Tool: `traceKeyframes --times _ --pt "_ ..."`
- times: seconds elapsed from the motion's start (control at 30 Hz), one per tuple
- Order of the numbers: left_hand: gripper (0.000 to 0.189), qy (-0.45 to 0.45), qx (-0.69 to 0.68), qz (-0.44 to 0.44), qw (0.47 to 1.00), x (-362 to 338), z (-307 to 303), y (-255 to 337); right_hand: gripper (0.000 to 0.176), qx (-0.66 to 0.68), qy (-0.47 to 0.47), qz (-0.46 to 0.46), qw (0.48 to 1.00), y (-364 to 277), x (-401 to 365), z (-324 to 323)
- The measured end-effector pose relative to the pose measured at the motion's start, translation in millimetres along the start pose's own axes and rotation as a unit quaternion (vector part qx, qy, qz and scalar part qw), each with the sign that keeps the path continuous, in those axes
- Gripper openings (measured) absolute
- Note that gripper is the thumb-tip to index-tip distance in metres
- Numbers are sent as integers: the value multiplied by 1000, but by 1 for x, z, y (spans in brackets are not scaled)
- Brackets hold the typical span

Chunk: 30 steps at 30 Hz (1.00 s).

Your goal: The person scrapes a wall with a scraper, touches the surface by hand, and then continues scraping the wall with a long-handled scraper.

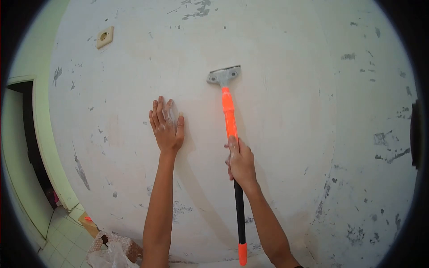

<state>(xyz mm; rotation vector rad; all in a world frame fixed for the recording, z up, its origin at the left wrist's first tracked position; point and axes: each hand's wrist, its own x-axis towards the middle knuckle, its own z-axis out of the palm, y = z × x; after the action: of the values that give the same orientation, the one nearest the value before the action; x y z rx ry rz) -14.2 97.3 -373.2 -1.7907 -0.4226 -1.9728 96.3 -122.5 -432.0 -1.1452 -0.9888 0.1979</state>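
My right hand [241, 163] is wrapped round the handle of a long scraper [229, 118], which has an orange neck, a black grip and an orange end cap. Its grey metal head, with a wide blade along the top, lies at the white wall [277, 116]; whether the edge touches cannot be told. To the left, my left hand [167, 127] rests on the wall with the fingers stretched out and holds nothing. Whitish dust or paste marks its fingers and thumb. Grey patches show where the wall's white coat is gone, mostly at the right and lower edges.
A cream wall socket [105, 37] sits at the upper left. On the far left is a doorway with a pale door [24, 165] above a tiled floor [65, 243]. Bubble wrap and clear plastic [114, 252] lie at the lower left, beside my left forearm.
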Motion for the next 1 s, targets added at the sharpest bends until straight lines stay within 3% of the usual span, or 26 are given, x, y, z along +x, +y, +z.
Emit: traceKeyframes --times 0.23,0.4,0.63,0.77,1.0 --pt "55 -5 0 -3 1000 0 -1 0 51 -27 29 -21 999 53 -38 11" --pt "51 -6 -7 -5 1000 -2 -1 -4 48 -45 1 46 998 84 -81 9" --pt "52 -9 6 -4 1000 -2 0 -6 51 -38 19 -45 998 34 -17 27" --pt "51 -10 11 -4 1000 0 -1 -4 51 -40 15 -34 999 8 3 29" --pt "51 -3 -1 -4 1000 -1 -1 -4 49 -63 14 -34 997 91 -58 29"
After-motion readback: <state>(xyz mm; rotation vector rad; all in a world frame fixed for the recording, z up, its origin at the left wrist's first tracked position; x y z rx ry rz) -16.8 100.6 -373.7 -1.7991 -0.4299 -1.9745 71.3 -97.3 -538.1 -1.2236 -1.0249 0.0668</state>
